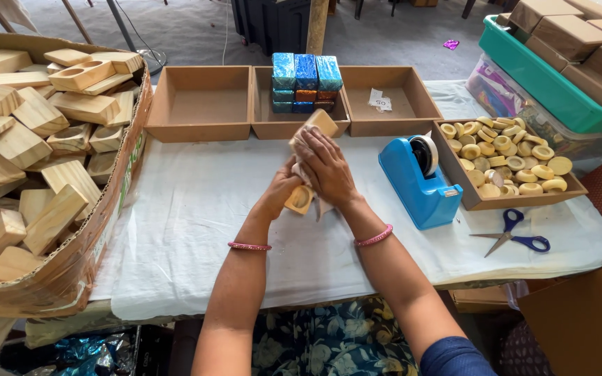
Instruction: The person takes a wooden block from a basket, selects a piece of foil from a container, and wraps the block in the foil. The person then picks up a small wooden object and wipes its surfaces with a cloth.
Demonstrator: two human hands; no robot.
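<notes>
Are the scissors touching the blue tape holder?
Apart. The head view shows the scissors lying on the white cloth to the right of the tape holder, with a plain strip of bare cloth between them.

Blue tape dispenser (419, 182), blue-handled scissors (513, 233), pale wooden block (313, 157), pink bangles (373, 237)

Cloth-covered table (196, 237): three brown trays (202, 104), tray of wooden discs (506, 163), blue tape dispenser (419, 181), scissors (513, 233).
</notes>
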